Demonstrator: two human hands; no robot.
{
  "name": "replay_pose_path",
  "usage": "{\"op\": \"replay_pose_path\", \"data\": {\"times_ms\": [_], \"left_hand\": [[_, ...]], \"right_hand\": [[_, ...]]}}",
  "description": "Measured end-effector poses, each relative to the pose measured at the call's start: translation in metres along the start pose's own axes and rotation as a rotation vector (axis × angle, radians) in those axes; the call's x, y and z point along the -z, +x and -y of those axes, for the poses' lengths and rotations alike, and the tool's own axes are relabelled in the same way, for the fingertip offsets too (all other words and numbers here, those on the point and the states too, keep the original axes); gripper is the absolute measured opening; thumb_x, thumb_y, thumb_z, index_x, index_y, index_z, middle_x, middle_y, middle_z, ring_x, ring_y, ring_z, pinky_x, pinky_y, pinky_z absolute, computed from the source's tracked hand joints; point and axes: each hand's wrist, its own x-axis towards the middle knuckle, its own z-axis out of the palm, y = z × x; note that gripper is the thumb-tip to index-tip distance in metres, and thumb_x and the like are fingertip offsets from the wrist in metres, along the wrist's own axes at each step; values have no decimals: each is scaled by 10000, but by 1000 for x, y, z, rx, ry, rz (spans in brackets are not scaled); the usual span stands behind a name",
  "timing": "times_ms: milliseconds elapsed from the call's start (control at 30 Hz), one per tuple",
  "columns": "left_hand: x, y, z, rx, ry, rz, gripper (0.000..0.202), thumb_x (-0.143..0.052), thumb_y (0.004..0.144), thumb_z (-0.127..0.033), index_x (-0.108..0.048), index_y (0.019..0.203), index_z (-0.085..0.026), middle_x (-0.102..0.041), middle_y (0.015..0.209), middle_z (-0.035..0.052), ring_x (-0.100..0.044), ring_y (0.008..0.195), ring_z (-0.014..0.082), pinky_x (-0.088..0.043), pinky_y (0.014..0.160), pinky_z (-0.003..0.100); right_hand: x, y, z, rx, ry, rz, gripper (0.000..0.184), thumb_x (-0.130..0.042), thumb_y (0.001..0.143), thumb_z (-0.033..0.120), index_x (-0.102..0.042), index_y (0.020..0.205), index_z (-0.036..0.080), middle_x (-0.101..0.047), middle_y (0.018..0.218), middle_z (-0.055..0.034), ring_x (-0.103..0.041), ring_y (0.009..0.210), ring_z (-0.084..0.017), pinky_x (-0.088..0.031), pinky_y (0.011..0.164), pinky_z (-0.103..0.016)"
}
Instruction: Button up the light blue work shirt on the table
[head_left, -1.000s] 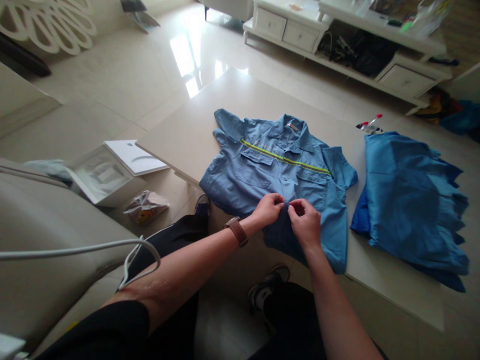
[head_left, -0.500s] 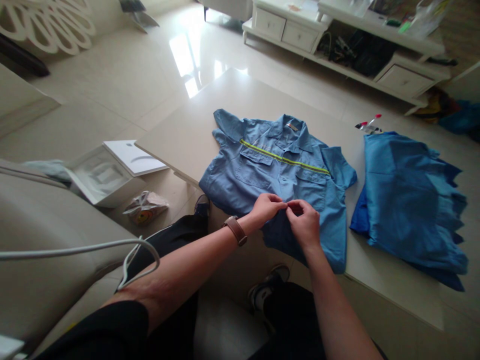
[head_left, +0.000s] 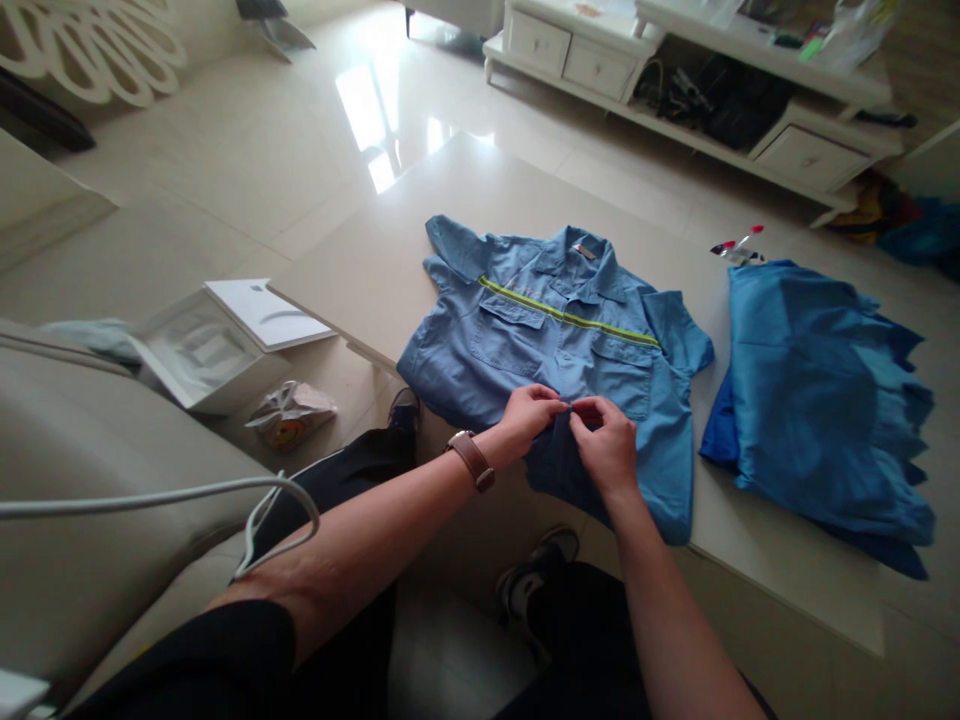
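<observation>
A light blue work shirt (head_left: 525, 345) with a yellow-green reflective stripe across the chest lies face up on a low beige table (head_left: 420, 230), its hem hanging over the near edge. My left hand (head_left: 529, 415), with a brown watch on the wrist, pinches the shirt's front opening near the bottom. My right hand (head_left: 607, 445) pinches the other side of the same opening, its fingertips touching those of the left. Both hands are closed on the fabric.
A stack of brighter blue folded clothes (head_left: 817, 390) lies on the table's right part, with a small red-and-white object (head_left: 736, 248) behind it. On the floor to the left are an open white box (head_left: 206, 350) and a crumpled bag (head_left: 289, 412). A white hanger (head_left: 255, 520) rests on the sofa.
The hands have stayed at the shirt's lower front, their fingertips drawing together on the opening. The view has shifted slightly; the shirt has not moved.
</observation>
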Motion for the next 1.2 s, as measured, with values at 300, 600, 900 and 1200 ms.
{"op": "replay_pose_path", "data": {"times_ms": [300, 600, 900, 1200], "left_hand": [[-1, -1, -1, 42, -71, -16, 266, -705, 698, 37, -559, 789, -167, -558, 592, -38, -507, 514, 82, -348, 533, 200], [-2, -3, -2, -76, 41, -36, 313, -698, 700, 34, -536, 845, -191, -563, 575, -64, -482, 494, 81, -322, 529, 196], [0, -2, -2, -169, 146, 37, 342, -740, 618, 74, -556, 786, -159, -618, 673, -39, -559, 621, 82, -393, 617, 198], [3, -3, -1, -130, 317, 22, 358, -795, 619, 35, -589, 836, -162, -620, 675, -36, -549, 596, 89, -376, 588, 203]], "right_hand": [[-1, 0, 3, 33, -5, -14, 71, -640, 821, 271, -693, 819, 222, -709, 816, -42, -671, 751, -214, -539, 738, -354], [3, 0, 5, 75, -60, -2, 140, -615, 901, 328, -641, 803, 232, -656, 811, -41, -631, 770, -217, -498, 739, -354], [3, 1, 6, 55, -61, 5, 125, -564, 904, 304, -596, 804, 236, -622, 812, -41, -598, 787, -225, -461, 747, -361], [3, -2, 10, 41, -61, -1, 117, -565, 890, 299, -576, 788, 243, -615, 797, -37, -572, 781, -222, -454, 751, -362]]}}
